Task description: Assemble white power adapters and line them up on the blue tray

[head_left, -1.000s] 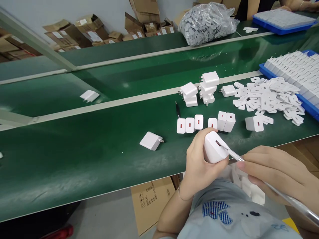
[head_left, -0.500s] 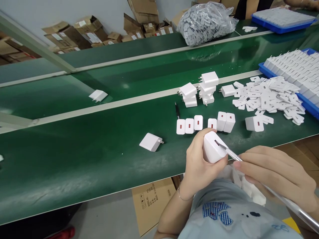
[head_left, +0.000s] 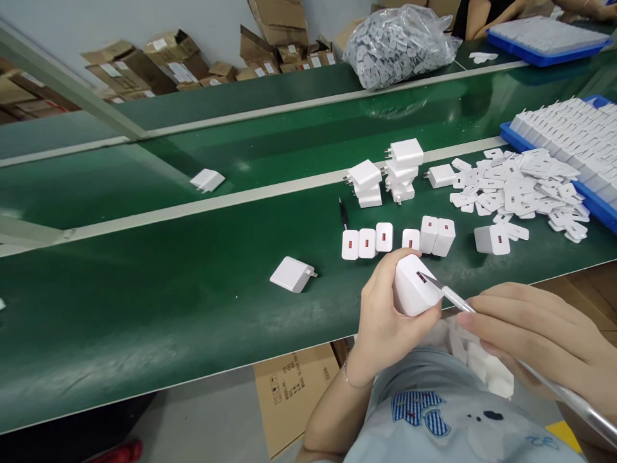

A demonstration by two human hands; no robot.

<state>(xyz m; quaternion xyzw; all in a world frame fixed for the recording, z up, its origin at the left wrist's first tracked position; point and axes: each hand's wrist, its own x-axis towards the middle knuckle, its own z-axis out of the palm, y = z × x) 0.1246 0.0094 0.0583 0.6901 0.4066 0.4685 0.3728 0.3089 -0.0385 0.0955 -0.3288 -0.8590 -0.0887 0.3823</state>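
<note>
My left hand point(head_left: 385, 318) is closed round a white charger block point(head_left: 409, 288), its port end tilted up toward me. In my right hand point(head_left: 540, 328) is a silver craft knife point(head_left: 456, 298), held like a pen, with its blade tip at the edge of the charger's port. Just beyond my left hand, several chargers point(head_left: 367, 244) stand upright with red ports showing. Off to the left, one charger point(head_left: 292, 274) lies on its side, prongs pointing right. Black tweezers point(head_left: 343, 213) lie behind the upright row.
Stacked chargers point(head_left: 406, 153) stand farther back. A pile of white faceplates point(head_left: 518, 186) spreads on the right beside a blue tray point(head_left: 598, 204) of white parts. Another charger point(head_left: 207, 180) sits on the middle belt. A bag of small parts point(head_left: 400, 48) and a co-worker's arm point(head_left: 499, 18) are at the back.
The knife tip has shifted slightly right, uncovering more of the port. The charger on the middle belt has moved right. More of the co-worker's arm shows at the back.
</note>
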